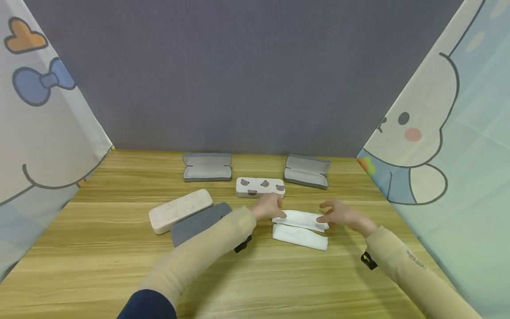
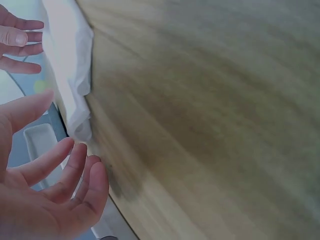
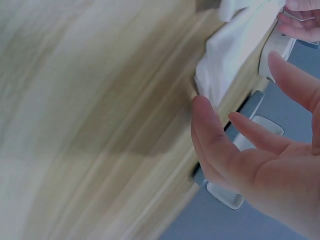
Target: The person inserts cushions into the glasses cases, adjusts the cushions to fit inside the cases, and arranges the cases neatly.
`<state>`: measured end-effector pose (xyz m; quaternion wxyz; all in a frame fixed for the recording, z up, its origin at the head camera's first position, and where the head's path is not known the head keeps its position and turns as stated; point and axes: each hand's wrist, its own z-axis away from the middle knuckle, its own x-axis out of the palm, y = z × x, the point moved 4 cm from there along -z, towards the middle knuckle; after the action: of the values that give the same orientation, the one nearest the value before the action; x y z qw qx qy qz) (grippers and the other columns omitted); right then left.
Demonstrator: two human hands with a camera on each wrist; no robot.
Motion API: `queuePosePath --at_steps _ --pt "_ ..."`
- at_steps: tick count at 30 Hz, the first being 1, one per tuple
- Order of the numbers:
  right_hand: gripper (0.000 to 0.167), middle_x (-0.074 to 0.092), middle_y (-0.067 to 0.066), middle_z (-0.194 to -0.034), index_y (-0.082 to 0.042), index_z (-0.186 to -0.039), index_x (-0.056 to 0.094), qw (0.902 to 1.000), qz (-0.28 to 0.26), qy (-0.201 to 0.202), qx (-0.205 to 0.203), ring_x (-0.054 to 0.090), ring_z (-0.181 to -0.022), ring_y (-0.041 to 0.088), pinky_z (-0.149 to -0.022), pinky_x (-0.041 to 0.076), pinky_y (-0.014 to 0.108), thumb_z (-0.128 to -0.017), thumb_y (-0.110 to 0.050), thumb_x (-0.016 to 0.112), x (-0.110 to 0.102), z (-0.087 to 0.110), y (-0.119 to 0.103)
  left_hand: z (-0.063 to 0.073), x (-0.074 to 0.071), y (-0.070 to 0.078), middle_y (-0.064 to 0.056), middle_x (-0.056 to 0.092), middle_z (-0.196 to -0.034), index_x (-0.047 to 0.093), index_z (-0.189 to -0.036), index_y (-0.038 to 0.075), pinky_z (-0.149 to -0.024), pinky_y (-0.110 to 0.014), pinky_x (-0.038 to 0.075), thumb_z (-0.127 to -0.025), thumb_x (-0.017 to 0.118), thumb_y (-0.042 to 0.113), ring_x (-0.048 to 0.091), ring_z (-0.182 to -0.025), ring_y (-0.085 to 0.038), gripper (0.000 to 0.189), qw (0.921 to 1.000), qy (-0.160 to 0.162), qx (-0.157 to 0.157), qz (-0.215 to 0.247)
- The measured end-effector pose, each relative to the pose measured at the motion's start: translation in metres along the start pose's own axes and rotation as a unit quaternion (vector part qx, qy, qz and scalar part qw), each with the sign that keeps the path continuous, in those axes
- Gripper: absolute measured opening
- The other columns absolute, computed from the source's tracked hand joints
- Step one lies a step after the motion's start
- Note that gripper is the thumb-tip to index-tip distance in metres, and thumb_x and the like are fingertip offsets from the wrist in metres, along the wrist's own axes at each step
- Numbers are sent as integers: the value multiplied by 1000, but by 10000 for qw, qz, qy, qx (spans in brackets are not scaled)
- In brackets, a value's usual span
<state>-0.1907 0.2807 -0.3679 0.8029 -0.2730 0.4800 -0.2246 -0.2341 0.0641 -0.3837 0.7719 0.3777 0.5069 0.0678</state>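
Left hand [image 1: 268, 207], right hand [image 1: 338, 213]: fingers parted, at either end of farther white cloth [image 1: 301, 219], toward worktop [image 1: 303, 283] right edge. I judge: reaching; next calls for pinching.

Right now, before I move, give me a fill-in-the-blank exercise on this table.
Both back cases have their lids ____.
The case just beyond the left hand is printed with ____ faces.
There are ____ white cloths.
In the head view, the right hand is at the ____ end of the upper cloth.

Missing words: open; bear; two; right.
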Motion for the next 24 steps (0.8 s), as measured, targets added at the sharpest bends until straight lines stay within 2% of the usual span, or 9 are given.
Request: queuePosePath --at_steps 4,9,12,16,20,24 --pt "65 53 38 -124 19 -135 36 10000 85 30 0 64 -94 28 -82 54 41 -90 -16 66 3 1 3 0 2 -2 -10 64 -112 60 -115 3 -81 -32 50 -82 75 21 56 -89 -19 41 9999 71 -31 -119" --pt "59 58 29 -107 19 -130 43 9992 310 198 -173 58 -89 25 -73 52 32 -87 -13 69 7 1 5 0 3 -2 -9 65 -105 61 -108 3 -73 -29 48 -81 75 18 53 -81 -16 34 9995 129 -75 -267" --pt "56 55 21 -100 18 -126 48 9983 385 356 -272 51 -85 22 -69 46 28 -84 -10 71 9 1 6 -2 3 -3 -8 64 -102 62 -106 4 -70 -27 46 -80 74 13 51 -79 -15 30 9992 159 -76 -365" --pt "51 56 16 -95 17 -121 54 9948 731 562 -428 46 -83 21 -69 41 28 -81 -8 73 12 1 6 -4 3 -4 -7 65 -99 65 -100 3 -69 -27 45 -77 72 5 51 -79 -15 24 9985 266 -85 -468" --pt "46 58 14 -89 15 -116 58 9888 1131 734 -647 46 -80 20 -69 40 28 -79 -7 74 14 1 5 -5 4 -3 -7 67 -96 67 -92 3 -67 -26 46 -75 70 1 52 -76 -15 17 9976 367 -57 -579" --pt "40 58 13 -86 13 -112 61 9853 1291 841 -738 45 -77 20 -68 39 29 -79 -7 74 14 -1 7 -6 5 -3 -7 68 -93 68 -87 3 -66 -26 48 -74 71 -1 55 -75 -16 14 9969 448 3 -645"
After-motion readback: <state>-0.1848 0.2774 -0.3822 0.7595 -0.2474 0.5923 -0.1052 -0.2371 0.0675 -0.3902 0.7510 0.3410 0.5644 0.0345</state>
